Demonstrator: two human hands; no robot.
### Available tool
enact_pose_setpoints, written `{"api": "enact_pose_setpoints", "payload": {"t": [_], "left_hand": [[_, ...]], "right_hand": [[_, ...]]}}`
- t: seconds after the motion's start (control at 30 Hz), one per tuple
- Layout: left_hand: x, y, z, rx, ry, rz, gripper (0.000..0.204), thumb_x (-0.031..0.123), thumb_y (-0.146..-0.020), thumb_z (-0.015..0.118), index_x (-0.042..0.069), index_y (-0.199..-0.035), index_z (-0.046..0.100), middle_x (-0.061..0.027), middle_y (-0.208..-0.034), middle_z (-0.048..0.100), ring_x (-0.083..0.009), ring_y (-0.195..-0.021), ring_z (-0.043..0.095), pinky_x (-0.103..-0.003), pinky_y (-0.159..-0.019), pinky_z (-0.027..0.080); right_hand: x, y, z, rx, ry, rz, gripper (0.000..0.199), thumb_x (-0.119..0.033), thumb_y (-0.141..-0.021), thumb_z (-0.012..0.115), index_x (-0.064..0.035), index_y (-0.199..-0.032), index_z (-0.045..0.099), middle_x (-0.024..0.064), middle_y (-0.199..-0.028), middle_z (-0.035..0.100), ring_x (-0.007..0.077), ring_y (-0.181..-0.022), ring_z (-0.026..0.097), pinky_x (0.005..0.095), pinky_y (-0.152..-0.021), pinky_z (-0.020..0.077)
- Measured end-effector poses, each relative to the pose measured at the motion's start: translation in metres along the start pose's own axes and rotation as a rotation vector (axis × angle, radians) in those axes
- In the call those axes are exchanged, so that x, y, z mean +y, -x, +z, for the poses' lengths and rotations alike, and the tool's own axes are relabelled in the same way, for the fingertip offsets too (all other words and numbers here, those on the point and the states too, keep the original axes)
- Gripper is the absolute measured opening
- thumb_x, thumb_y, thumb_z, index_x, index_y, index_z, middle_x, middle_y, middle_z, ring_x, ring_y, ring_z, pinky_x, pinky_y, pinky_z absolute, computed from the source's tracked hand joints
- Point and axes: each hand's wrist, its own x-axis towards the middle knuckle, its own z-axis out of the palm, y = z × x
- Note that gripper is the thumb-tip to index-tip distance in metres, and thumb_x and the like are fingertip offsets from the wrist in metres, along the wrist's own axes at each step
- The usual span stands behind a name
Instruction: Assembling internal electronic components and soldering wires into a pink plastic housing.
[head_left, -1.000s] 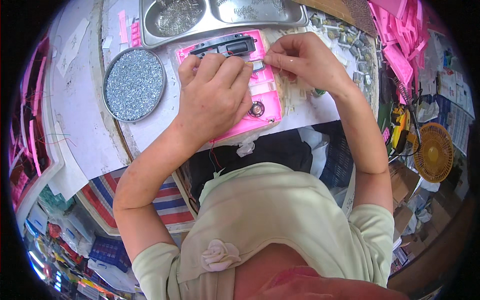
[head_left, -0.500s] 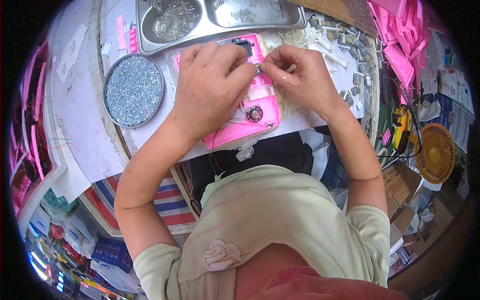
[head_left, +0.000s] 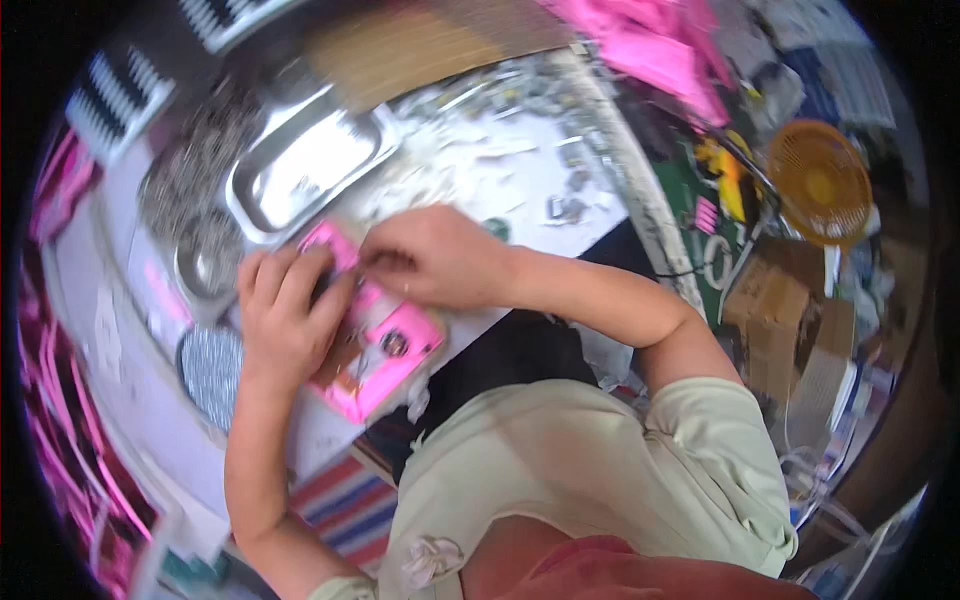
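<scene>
Near the front edge of the desk (head_left: 320, 435), the pink housing (head_left: 372, 385) lies with its inner side up, a round speaker (head_left: 394, 344) showing in the end closest to the person. Compared with half a second ago, the whole view has swung round and blurred: the desk's right edge now runs aslant, and the metal tray (head_left: 315, 165), toward the far edge, and the dish (head_left: 181, 365) of screws (head_left: 212, 372), left of the housing, slant with it. That looks like a turn of the head rather than a change in the work, since both hands are still at the housing. The left hand (head_left: 285, 315) bends its fingers over the housing's left side, seemingly steadying it, though whether it grasps a part there is hidden. The right hand (head_left: 440, 255) has thumb and forefinger drawn together at the housing's right side; the smear makes it impossible to tell whether anything is pinched between them. No part shows as newly seated or lifted away, so the fine handling inside the housing seems unfinished, its progress unclear.
</scene>
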Motion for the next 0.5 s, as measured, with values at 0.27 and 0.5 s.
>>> {"api": "enact_pose_setpoints", "payload": {"t": [0.27, 0.5], "left_hand": [[-0.012, -0.021, -0.012, -0.153, -0.058, 0.193, 0.026, 0.018, -0.072, 0.064, 0.009, -0.096, 0.070, -0.0049, -0.112, 0.064, -0.0233, -0.102, 0.060, -0.046, -0.092, 0.044], [-0.012, -0.024, -0.015, -0.255, -0.003, 0.021, 0.017, 0.013, -0.072, 0.070, 0.010, -0.089, 0.069, -0.0053, -0.109, 0.063, -0.0267, -0.103, 0.059, -0.044, -0.095, 0.044]], "right_hand": [[0.064, -0.035, -0.254, -0.217, 1.407, 0.685, 0.034, -0.023, -0.076, 0.077, -0.0057, -0.105, 0.072, 0.0160, -0.102, 0.074, 0.0353, -0.097, 0.072, 0.0487, -0.082, 0.0579], [0.181, -0.033, -0.365, -0.562, 1.509, 0.461, 0.043, -0.031, -0.076, 0.083, -0.0010, -0.103, 0.068, 0.0211, -0.101, 0.072, 0.0397, -0.091, 0.070, 0.0517, -0.077, 0.0554]]}}
